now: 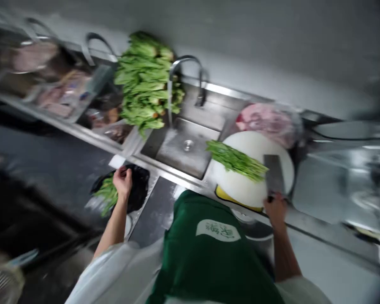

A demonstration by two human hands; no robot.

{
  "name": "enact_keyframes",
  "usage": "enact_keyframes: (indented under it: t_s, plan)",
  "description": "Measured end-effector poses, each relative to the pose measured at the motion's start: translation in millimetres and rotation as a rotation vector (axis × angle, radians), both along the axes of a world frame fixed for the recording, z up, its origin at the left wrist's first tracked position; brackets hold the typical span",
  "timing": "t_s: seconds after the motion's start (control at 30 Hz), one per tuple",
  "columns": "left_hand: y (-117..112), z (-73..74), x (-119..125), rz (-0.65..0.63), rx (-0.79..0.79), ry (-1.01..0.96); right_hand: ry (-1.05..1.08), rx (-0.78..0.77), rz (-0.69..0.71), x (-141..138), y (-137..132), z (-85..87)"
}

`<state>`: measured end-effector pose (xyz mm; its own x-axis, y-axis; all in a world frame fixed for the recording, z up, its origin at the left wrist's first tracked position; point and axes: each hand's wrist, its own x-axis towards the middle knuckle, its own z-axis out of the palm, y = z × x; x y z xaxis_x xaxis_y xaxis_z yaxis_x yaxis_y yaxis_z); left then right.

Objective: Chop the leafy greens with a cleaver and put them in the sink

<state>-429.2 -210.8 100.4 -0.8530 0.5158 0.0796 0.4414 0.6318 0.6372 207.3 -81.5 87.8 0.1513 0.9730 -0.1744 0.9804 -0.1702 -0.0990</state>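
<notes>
My right hand [275, 208] is closed round the handle of a cleaver [274, 174], whose blade lies flat on a round white cutting board [256, 147]. A bundle of green stalks [236, 160] lies across the board beside the blade. My left hand [123, 182] hangs low at the left over a black bin bag [139, 185] that holds green scraps [107, 193]; its fingers are curled, and what they hold is blurred. I wear a green apron [205, 249].
A steel sink [183, 147] with a running tap [190, 76] lies between my hands. A big pile of leafy greens [145, 80] sits behind it on the left. Pink raw meat [266, 120] lies behind the board. Trays of food [60, 93] fill the far left.
</notes>
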Motion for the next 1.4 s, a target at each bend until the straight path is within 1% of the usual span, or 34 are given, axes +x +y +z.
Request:
enact_keyframes:
  t_s: [0.03,0.07,0.1,0.17,0.2,0.23,0.27,0.3,0.37,0.4,0.47,0.5,0.6,0.7,0.77,0.83,0.93,1.0,1.07,1.13,1.2,1.3,1.4]
  plan:
    - [29.9,-7.9,28.9,-0.163,0.039,-0.076,0.013,-0.046,-0.048,-3.0,4.6,3.3]
    - [61.7,-11.9,65.0,-0.363,0.063,-0.127,0.033,-0.072,-0.094,-3.8,8.0,6.2]
    - [93.9,-12.1,106.1,-0.568,0.083,-0.145,0.051,-0.074,-0.144,-2.7,9.6,8.9]
    - [154.9,-5.2,193.0,-0.980,0.131,-0.132,0.114,-0.048,-0.230,3.2,7.4,13.5]
    - [182.5,-1.1,233.7,-1.172,0.127,-0.113,0.154,-0.024,-0.265,7.0,3.9,15.3]
    - [207.7,1.8,270.0,-1.317,0.116,-0.080,0.199,0.000,-0.291,10.6,-0.7,16.6]
    - [229.8,2.8,300.9,-1.448,0.079,-0.032,0.245,0.022,-0.308,13.8,-6.1,17.4]
    - [248.5,1.7,325.9,-1.564,0.010,0.035,0.287,0.039,-0.320,16.1,-11.9,17.8]
    - [274.1,-5.9,359.8,-1.730,-0.166,0.195,0.351,0.055,-0.335,17.0,-23.9,17.5]
    - [280.8,-11.5,370.6,-1.777,-0.250,0.275,0.370,0.059,-0.344,15.5,-29.6,17.0]
    - [283.4,-23.4,385.2,-1.796,-0.352,0.402,0.383,0.052,-0.355,8.2,-39.0,15.3]
    - [280.2,-28.9,391.4,-1.770,-0.371,0.444,0.380,0.040,-0.356,3.0,-42.3,14.4]
    - [261.9,-40.3,412.5,-1.626,-0.381,0.490,0.363,-0.024,-0.315,-13.3,-45.1,12.3]
    - [246.0,-43.5,433.4,-1.525,-0.384,0.465,0.367,-0.044,-0.192,-17.5,-41.0,12.2]
    - [242.6,-41.1,436.8,-1.506,-0.369,0.440,0.356,-0.032,-0.116,-10.5,-37.4,13.7]
    - [243.0,-36.3,427.2,-1.500,-0.348,0.428,0.307,-0.019,-0.089,0.2,-34.4,16.8]
    - [242.7,-29.4,397.5,-1.492,-0.348,0.426,0.220,0.020,-0.094,9.8,-31.1,24.5]
    - [239.6,-27.7,378.8,-1.486,-0.362,0.416,0.210,0.050,-0.075,6.8,-28.4,30.9]
    - [235.0,-28.9,367.4,-1.481,-0.361,0.406,0.230,0.056,-0.043,-2.8,-23.9,37.1]
    - [230.1,-32.2,364.0,-1.473,-0.357,0.403,0.245,0.025,-0.017,-16.0,-17.0,41.3]
    - [226.3,-36.0,365.7,-1.464,-0.353,0.402,0.235,-0.032,0.001,-29.5,-8.3,42.1]
    - [224.3,-39.8,369.6,-1.458,-0.348,0.391,0.187,-0.121,-0.008,-45.8,5.9,35.7]
    - [227.6,-38.8,367.0,-1.466,-0.349,0.378,0.177,-0.150,-0.034,-52.8,18.4,26.0]
